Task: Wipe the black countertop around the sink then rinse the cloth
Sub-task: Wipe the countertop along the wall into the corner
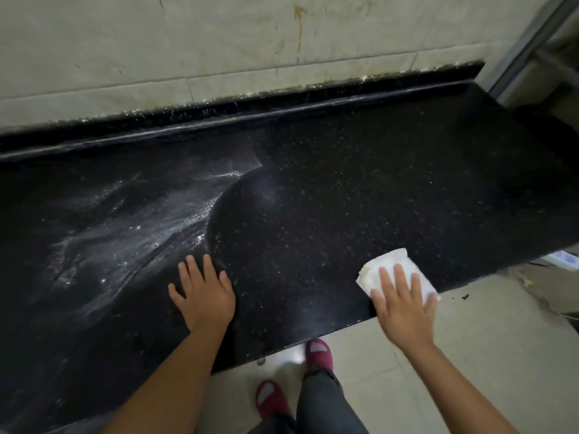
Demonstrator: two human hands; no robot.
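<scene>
The black speckled countertop (360, 183) fills the view, its left half streaked with whitish smears and its right half darker. A folded white cloth (388, 267) lies at the counter's front edge on the right. My right hand (404, 305) presses flat on the cloth with straight fingers. My left hand (203, 292) rests flat on the counter near the front edge, fingers spread, holding nothing. No sink shows in this view.
A black raised backsplash strip (250, 104) runs along the stained tiled wall (219, 42). The counter ends at the right near a metal frame (532, 42). Below the front edge are the tiled floor (470, 355) and my feet in red slippers (318, 355).
</scene>
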